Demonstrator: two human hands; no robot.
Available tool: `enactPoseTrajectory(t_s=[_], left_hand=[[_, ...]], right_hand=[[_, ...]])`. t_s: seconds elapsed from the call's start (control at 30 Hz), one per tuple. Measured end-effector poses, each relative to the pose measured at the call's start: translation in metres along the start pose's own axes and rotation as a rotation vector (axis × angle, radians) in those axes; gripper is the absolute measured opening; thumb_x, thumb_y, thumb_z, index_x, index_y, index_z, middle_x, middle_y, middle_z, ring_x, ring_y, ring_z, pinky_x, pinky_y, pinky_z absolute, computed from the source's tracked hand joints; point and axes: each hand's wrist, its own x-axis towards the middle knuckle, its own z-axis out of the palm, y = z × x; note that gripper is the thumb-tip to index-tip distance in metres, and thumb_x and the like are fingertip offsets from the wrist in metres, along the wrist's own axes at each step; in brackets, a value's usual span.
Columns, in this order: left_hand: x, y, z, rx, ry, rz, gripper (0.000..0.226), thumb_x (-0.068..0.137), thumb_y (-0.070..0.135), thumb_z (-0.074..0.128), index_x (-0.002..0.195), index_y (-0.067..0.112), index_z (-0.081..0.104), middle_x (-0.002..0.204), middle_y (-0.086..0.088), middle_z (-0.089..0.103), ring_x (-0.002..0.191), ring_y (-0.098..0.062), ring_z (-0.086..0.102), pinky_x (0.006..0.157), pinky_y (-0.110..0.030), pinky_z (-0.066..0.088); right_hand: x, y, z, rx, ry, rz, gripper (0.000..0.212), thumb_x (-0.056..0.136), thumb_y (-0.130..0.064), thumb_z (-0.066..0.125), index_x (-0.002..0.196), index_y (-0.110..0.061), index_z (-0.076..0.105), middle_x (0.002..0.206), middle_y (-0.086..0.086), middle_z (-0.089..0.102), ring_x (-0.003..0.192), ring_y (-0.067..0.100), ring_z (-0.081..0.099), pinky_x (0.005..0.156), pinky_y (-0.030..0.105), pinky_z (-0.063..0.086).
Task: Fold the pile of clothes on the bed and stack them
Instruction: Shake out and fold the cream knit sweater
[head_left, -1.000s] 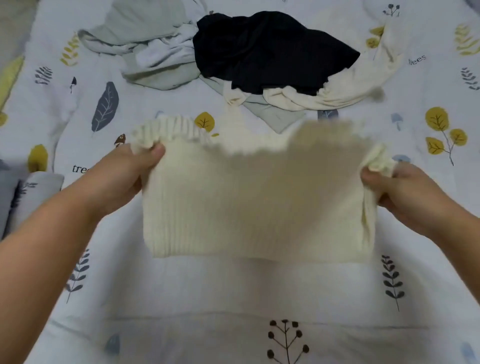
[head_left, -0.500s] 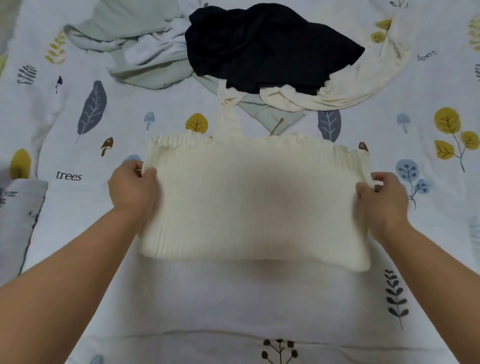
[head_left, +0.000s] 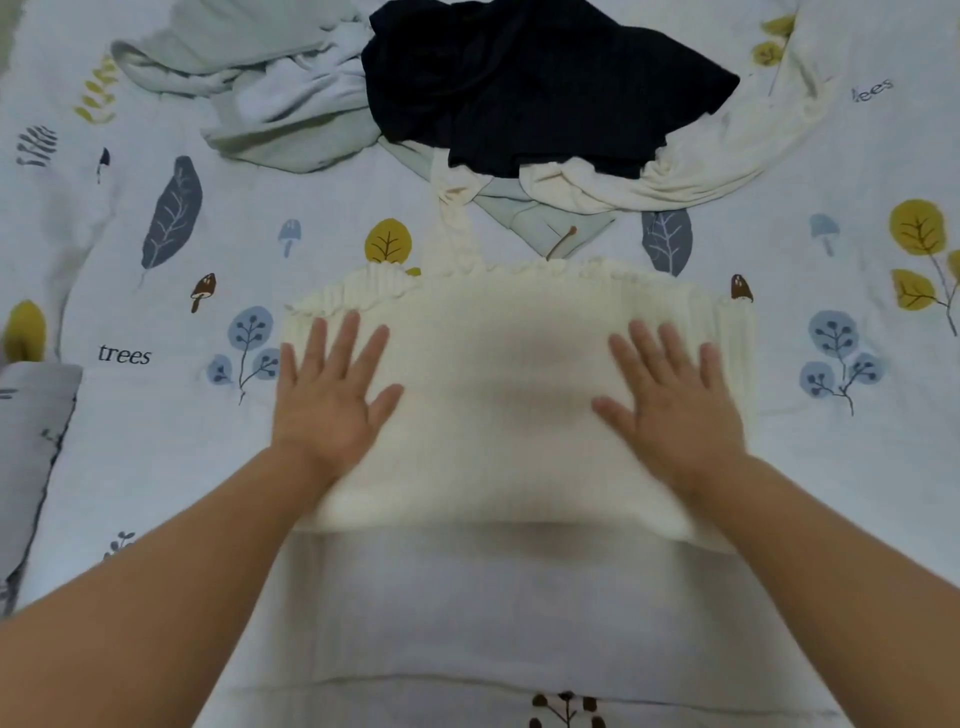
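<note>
A cream ribbed knit top (head_left: 498, 395) with a ruffled upper edge lies flat on the bed in front of me. One thin strap (head_left: 457, 228) runs from it toward the pile. My left hand (head_left: 332, 395) lies flat on its left part with fingers spread. My right hand (head_left: 670, 400) lies flat on its right part, fingers straight. Beyond it sits the unfolded pile: a dark navy garment (head_left: 530, 88), pale green and light blue clothes (head_left: 270, 93), and a cream garment (head_left: 727, 145) curling round the right.
The bed is covered by a white sheet (head_left: 156, 467) printed with leaves, trees and mushrooms. A grey patterned pillow (head_left: 31, 457) lies at the left edge. Bare sheet stretches to the left and right of the knit top.
The knit top went from being held up by its top corners to lying on the bed. Both hands let go of its edges and now lie flat on it.
</note>
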Motion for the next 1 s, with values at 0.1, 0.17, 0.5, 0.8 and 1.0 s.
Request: enactPoseTrajectory(t_s=[0.1,0.17,0.5,0.8,1.0], left_hand=[[0.003,-0.009,-0.010,0.072,-0.037,-0.073,0.068,0.088,0.061,0.004,0.148,0.032,-0.009,0.157,0.004,-0.014,0.143,-0.029,-0.016,0.113,-0.055,-0.008],[-0.006,0.006,-0.020,0.028,0.091,-0.046,0.070,0.091,0.061,0.003,0.150,0.024,0.001,0.158,-0.005,-0.007,0.144,-0.034,-0.011,0.111,-0.058,-0.007],[-0.065,0.031,0.009,-0.034,-0.068,0.391,0.078,0.088,0.068,0.000,0.144,0.019,0.025,0.152,-0.008,0.021,0.139,-0.038,0.020,0.109,-0.052,0.015],[-0.086,0.035,-0.005,0.014,0.037,0.592,0.079,0.072,0.051,0.069,0.137,0.011,0.046,0.142,-0.016,0.044,0.128,-0.044,0.041,0.098,-0.060,0.035],[-0.087,0.052,-0.014,0.026,-0.031,0.540,0.088,0.071,0.021,0.079,0.144,0.019,0.029,0.146,-0.022,0.036,0.131,-0.045,0.037,0.104,-0.051,0.035]], right_hand=[[-0.001,0.012,-0.014,-0.014,-0.014,0.122,0.067,0.093,-0.059,0.010,0.149,-0.029,-0.010,0.156,-0.007,-0.019,0.143,0.018,-0.021,0.111,0.056,-0.010],[-0.010,-0.005,-0.023,0.047,0.097,0.136,0.068,0.093,-0.055,0.014,0.150,-0.024,-0.004,0.158,0.004,-0.013,0.144,0.022,-0.016,0.112,0.057,-0.006],[-0.059,-0.042,0.030,0.005,-0.005,-0.216,0.070,0.071,-0.069,-0.017,0.131,-0.037,-0.033,0.144,-0.013,-0.035,0.126,0.013,-0.042,0.099,0.036,-0.037],[-0.088,-0.007,0.013,0.634,0.322,0.475,0.070,0.090,-0.027,0.054,0.148,-0.011,0.018,0.151,0.021,0.022,0.138,0.035,0.024,0.110,0.051,0.021],[-0.078,-0.001,0.002,1.139,0.143,0.647,0.036,0.084,-0.027,0.063,0.112,-0.005,0.055,0.102,0.007,0.062,0.087,0.024,0.056,0.076,0.032,0.043]])
